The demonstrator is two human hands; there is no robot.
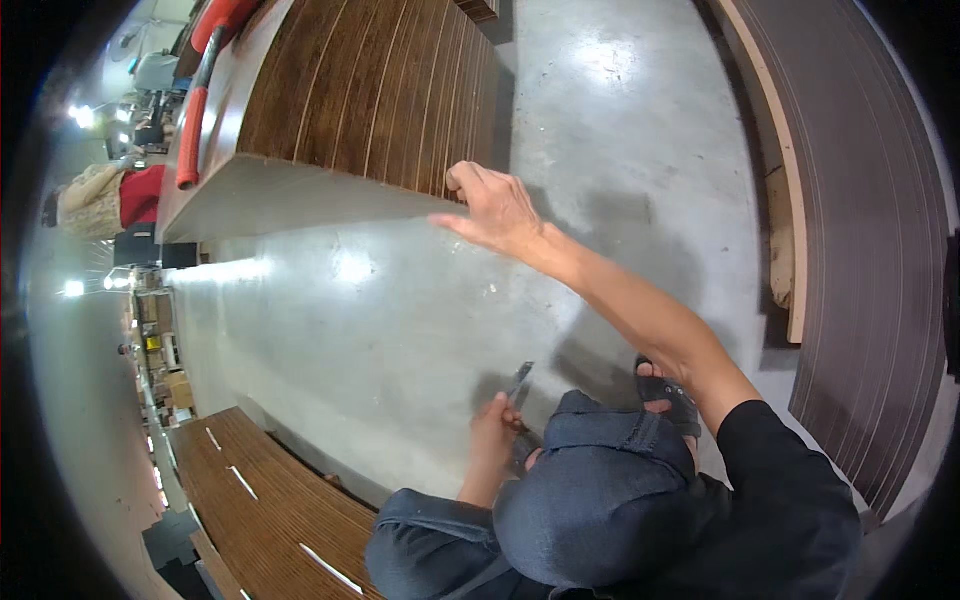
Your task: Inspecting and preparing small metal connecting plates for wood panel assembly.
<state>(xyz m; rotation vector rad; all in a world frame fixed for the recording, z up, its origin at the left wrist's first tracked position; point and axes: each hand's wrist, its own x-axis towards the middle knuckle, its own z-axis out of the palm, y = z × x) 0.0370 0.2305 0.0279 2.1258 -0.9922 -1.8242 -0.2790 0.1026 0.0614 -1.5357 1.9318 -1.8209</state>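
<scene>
At the upper middle, my right hand has its fingers curled at the lower corner of a stack of brown wood-grain boards, with the thumb stretched out beneath. It touches the edge of one brown board. Lower down, close to my knees, my left hand is closed round a slim metallic utility knife, whose tip points up and to the right. The fingers cover most of its handle.
A tool with a red grip lies on the stack's pale side at upper left. Another brown board with white strips lies at lower left. Dark lined panels stand along the right. Grey concrete floor stretches between. A person in red is far left.
</scene>
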